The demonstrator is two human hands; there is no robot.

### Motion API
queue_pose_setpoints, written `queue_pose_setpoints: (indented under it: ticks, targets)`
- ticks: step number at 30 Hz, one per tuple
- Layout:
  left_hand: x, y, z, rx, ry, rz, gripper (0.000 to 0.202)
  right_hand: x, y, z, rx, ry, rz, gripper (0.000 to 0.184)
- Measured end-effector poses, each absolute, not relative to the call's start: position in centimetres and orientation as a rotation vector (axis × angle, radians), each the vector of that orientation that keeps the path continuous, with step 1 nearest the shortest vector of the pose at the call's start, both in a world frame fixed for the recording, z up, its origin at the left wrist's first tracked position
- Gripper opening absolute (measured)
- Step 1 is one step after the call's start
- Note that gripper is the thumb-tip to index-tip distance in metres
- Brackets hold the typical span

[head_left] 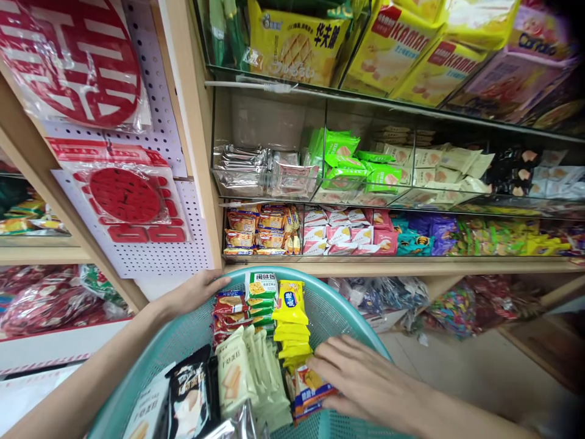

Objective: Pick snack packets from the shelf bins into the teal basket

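Note:
A teal mesh basket (pixel 347 317) fills the lower middle of the head view. Inside it stand rows of small snack packets: yellow ones (pixel 291 317), pale cream ones (pixel 235 372), red-orange ones (pixel 230 308) and green-white ones (pixel 261 288). My left hand (pixel 194 291) grips the basket's far left rim, fingers curled over the edge. My right hand (pixel 361 375) lies in the basket with its fingers pressed on a blue and orange packet (pixel 309 385) beside the yellow row.
Glass-fronted shelf bins (pixel 320 183) behind the basket hold silver, green, cream, pink and purple snack packs. Large yellow biscuit bags (pixel 297 42) sit on the top shelf. A white pegboard (pixel 155 244) with red paper decorations hangs at left. Bagged candies (pixel 457 305) lie low right.

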State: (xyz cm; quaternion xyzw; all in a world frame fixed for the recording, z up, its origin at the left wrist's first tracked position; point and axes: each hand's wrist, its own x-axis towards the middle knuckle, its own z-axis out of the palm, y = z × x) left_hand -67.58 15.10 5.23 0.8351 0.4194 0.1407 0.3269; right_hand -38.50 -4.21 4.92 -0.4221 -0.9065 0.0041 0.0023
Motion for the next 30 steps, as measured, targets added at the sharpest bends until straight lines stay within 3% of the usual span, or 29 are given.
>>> queue_pose_setpoints:
  ticks: [11, 14, 19, 21, 23, 27, 30]
  targets:
    - [-67.5, 14.9, 5.4, 2.167, 1.100, 0.374, 0.039, -40.0, -3.4, 2.4, -1.156, -2.907, -0.536, 0.010]
    - [-67.5, 14.8, 5.5, 2.178, 1.097, 0.377, 0.039, -40.2, -3.6, 2.2, -1.161, -2.876, -0.591, 0.014]
    - [-67.6, 14.7, 5.4, 2.170, 1.112, 0.391, 0.041, -40.3, -3.3, 0.9, -1.206, -2.851, -0.649, 0.045]
    - [-67.7, 14.7, 5.3, 2.161, 1.093, 0.406, 0.041, -40.4, -3.0, 0.3, -1.240, -2.830, -0.689, 0.045]
    - [-67.8, 14.7, 5.2, 2.162, 1.078, 0.420, 0.041, -40.4, -3.0, 0.0, -1.284, -2.810, -0.737, 0.034]
    - [-67.9, 14.7, 5.1, 2.180, 1.093, 0.433, 0.041, -40.9, -2.9, 1.7, -1.237, -2.769, -0.843, 0.014]
    - [-67.9, 14.7, 5.1, 2.159, 1.086, 0.429, 0.041, -41.7, -1.8, 5.4, -1.160, -2.648, -0.740, 0.027]
